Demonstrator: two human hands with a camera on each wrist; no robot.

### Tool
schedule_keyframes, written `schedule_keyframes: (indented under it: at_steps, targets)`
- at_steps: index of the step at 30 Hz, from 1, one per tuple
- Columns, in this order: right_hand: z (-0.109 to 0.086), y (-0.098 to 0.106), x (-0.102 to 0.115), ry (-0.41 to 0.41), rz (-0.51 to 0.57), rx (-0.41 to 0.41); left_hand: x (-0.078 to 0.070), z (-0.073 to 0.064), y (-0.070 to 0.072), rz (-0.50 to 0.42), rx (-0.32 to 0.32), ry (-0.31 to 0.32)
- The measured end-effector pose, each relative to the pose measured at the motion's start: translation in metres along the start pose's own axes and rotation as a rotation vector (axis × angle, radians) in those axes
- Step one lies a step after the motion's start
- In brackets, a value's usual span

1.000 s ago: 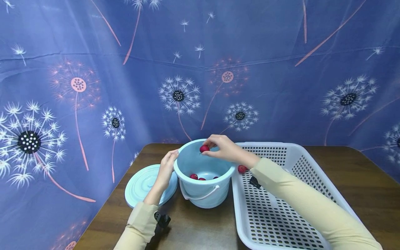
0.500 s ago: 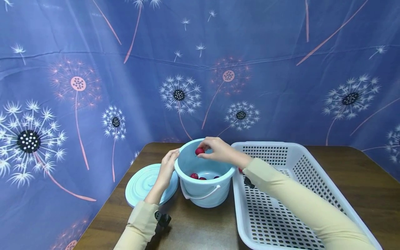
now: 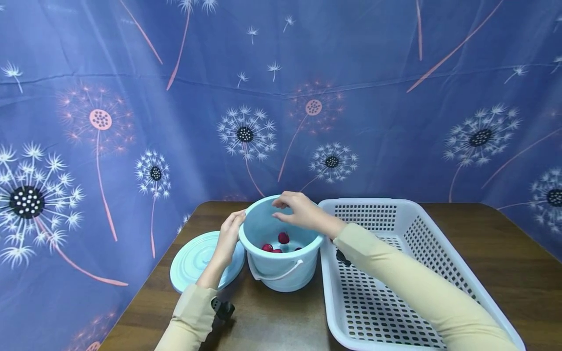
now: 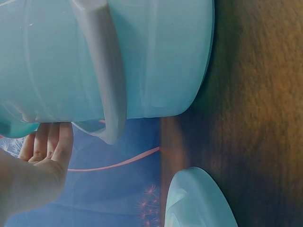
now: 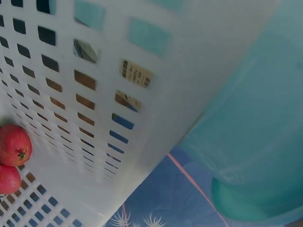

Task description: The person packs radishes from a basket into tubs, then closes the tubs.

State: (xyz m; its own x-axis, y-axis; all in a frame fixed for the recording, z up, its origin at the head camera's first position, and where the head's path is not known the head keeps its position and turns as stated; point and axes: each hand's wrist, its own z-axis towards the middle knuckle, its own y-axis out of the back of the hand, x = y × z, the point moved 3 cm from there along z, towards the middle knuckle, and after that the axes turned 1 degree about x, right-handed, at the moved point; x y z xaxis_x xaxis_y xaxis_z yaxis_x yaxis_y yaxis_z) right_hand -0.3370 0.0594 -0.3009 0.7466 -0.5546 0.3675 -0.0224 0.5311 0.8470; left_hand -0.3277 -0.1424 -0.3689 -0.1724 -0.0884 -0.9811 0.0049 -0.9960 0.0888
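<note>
My left hand (image 3: 229, 237) rests against the left side of the light-blue bucket (image 3: 281, 273), its fingertips at the rim; the left wrist view shows straight fingers (image 4: 47, 142) touching the outer wall. Over the bucket's mouth is my right hand (image 3: 300, 212), thumb and fingers apart with nothing between them. Below it, inside the bucket, shows a small round red fruit (image 3: 283, 238). Several more red fruits (image 3: 267, 247) lie at the bottom, partly hidden by the near rim. In the right wrist view, two red fruits (image 5: 15, 144) sit in the white basket (image 5: 156, 123); the right hand itself is out of that view.
A large white perforated basket (image 3: 329, 312) stands right beside the bucket, under my right forearm. The bucket's light-blue lid (image 3: 193, 261) lies on the wooden table (image 3: 281, 317) to the left. The bucket's pale handle (image 3: 281, 277) hangs down in front. A blue dandelion-print cloth (image 3: 373, 97) hangs behind.
My right hand moved slightly left over the bucket and let go of the red fruit it was pinching, which is now lower inside the bucket. The left hand has stayed at the rim.
</note>
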Motion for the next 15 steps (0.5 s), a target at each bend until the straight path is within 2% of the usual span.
schedule_keyframes:
  at_steps: [15]
  targets:
    - [-0.0021,-0.0005,-0.0018,-0.015,0.023,-0.006,0.0005,-0.0011,0.0,0.008,0.0,-0.003]
